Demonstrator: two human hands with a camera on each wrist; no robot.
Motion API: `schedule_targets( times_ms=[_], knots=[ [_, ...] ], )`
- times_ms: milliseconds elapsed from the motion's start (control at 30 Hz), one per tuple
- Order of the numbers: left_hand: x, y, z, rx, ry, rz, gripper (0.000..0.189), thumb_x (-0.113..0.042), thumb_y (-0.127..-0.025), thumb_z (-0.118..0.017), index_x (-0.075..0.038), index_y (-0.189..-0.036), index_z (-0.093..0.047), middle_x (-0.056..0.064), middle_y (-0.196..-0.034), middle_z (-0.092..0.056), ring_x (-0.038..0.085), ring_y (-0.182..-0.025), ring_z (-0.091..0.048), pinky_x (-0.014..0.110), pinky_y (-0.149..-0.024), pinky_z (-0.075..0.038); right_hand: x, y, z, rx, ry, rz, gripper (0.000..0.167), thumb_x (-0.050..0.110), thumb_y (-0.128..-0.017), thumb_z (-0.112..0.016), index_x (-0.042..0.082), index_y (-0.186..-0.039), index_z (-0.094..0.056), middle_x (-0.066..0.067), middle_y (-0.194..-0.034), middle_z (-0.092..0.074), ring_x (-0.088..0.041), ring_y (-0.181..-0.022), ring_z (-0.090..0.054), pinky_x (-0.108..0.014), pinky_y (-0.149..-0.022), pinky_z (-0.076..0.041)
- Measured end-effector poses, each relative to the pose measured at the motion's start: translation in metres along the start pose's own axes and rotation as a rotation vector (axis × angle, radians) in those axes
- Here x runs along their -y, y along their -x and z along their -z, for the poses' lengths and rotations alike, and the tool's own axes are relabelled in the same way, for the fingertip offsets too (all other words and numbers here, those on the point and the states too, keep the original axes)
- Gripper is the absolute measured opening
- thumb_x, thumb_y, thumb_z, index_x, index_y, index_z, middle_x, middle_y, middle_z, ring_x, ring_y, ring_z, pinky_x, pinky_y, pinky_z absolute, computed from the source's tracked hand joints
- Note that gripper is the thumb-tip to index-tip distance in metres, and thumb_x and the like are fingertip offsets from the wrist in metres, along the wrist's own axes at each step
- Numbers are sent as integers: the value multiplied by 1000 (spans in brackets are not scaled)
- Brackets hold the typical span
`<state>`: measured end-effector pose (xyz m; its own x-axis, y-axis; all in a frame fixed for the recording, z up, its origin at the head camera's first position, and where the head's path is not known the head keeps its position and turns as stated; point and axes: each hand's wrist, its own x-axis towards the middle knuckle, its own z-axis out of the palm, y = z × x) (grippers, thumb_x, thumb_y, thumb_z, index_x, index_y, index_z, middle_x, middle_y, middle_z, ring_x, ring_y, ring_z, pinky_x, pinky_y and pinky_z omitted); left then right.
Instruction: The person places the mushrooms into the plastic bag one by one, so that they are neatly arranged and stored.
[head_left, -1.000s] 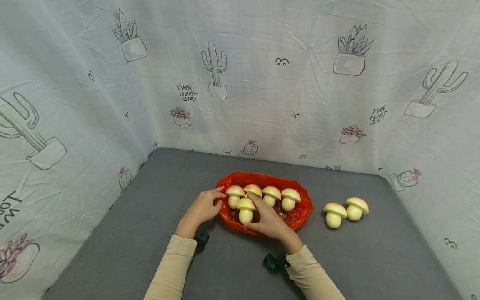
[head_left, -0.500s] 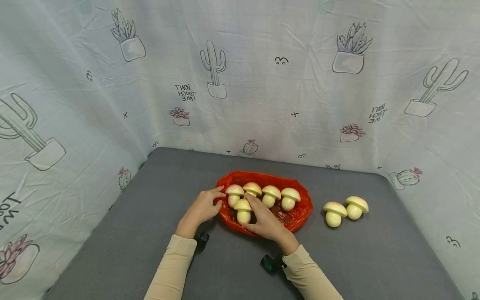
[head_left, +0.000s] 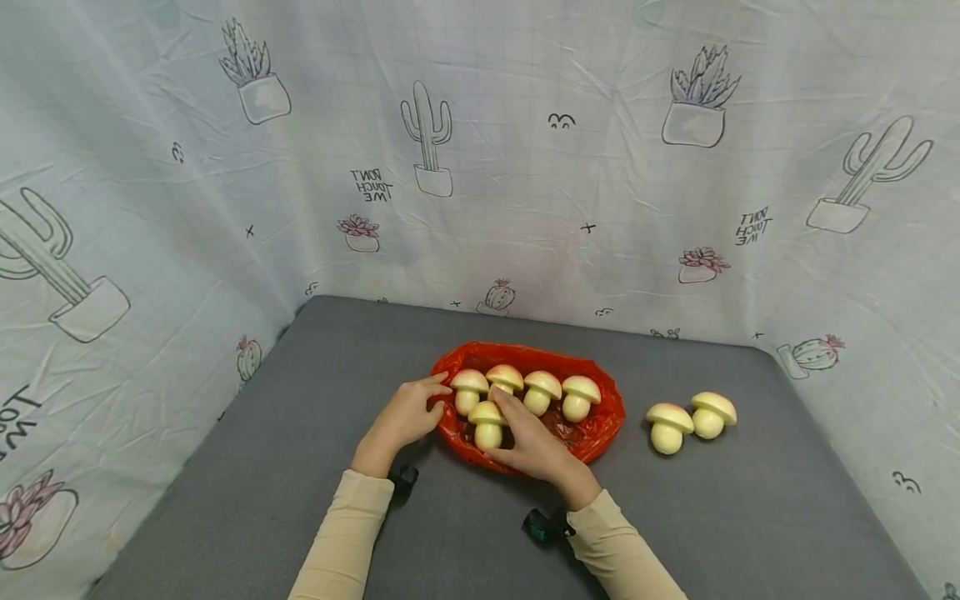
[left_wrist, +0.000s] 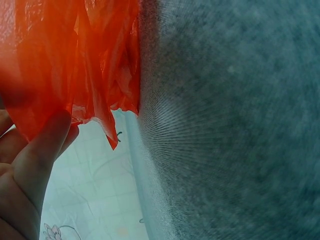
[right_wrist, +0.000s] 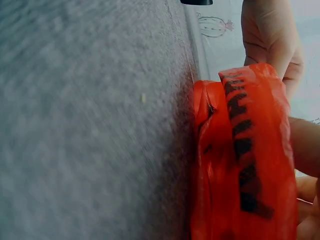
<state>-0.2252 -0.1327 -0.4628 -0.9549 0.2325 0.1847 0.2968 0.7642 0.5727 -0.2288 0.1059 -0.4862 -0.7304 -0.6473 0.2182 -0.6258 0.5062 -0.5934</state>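
Note:
A red plastic bag point(head_left: 611, 410) with its mouth spread wide lies on the table. Inside, a row of several pale yellow mushrooms with reddish cap tops, such as the mushroom point(head_left: 581, 400) at the right end, stands along the back. My right hand point(head_left: 534, 443) reaches over the front rim and holds another mushroom point(head_left: 488, 427) low in the bag, in front of the row. At the bag's left side my left hand point(head_left: 405, 412) pinches the rim; the left wrist view shows its thumb point(left_wrist: 47, 137) against the red plastic. The right wrist view hides the held mushroom behind the bag.
Two more mushrooms, a nearer one point(head_left: 667, 429) and a farther one point(head_left: 713, 415), lie side by side to the right of the bag. The grey table point(head_left: 247, 467) ends at a white curtain point(head_left: 510, 183) printed with cacti, at the back and both sides.
My right hand has shifted slightly left with its mushroom, most of it in the first half second. My left hand has stayed on the rim.

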Motion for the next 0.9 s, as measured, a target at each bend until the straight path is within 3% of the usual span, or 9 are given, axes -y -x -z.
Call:
schedule_targets(
  times_ms=[233, 500, 667, 900],
  knots=[
    [0, 0, -1, -11, 5, -15, 29, -3, -84, -60, 1, -111, -69, 14, -135, -55, 31, -124, -51, 38, -89, -47, 1, 5, 10, -14, 5, -4, 87, 29, -81, -74, -2, -148, -27, -17, -151, -33, -31, -137, -34, -49, -107, -32],
    [0, -2, 1, 6, 13, -2, 30, -3, -84, -60, 1, -112, -69, 13, -137, -54, 30, -126, -50, 37, -89, -47, -1, 13, 31, -70, -3, -26, 85, 24, -79, -76, 1, -147, -30, -14, -149, -38, -30, -135, -38, -50, -105, -34],
    [0, -2, 2, 7, 18, -9, 31, -3, -83, -59, 2, -113, -68, 15, -137, -53, 31, -122, -53, 35, -77, -45, -8, 26, 50, -153, 36, -14, 80, 21, -80, -75, 1, -145, -34, -16, -145, -43, -33, -131, -42, -52, -102, -37],
    [1, -2, 0, -36, -5, -46, 31, -2, -80, -58, 4, -108, -69, 18, -133, -56, 35, -122, -53, 38, -84, -47, -23, 51, 78, -295, 102, -67, 82, 19, -78, -77, 2, -146, -33, -20, -144, -41, -39, -129, -41, -58, -98, -37]
  ],
)
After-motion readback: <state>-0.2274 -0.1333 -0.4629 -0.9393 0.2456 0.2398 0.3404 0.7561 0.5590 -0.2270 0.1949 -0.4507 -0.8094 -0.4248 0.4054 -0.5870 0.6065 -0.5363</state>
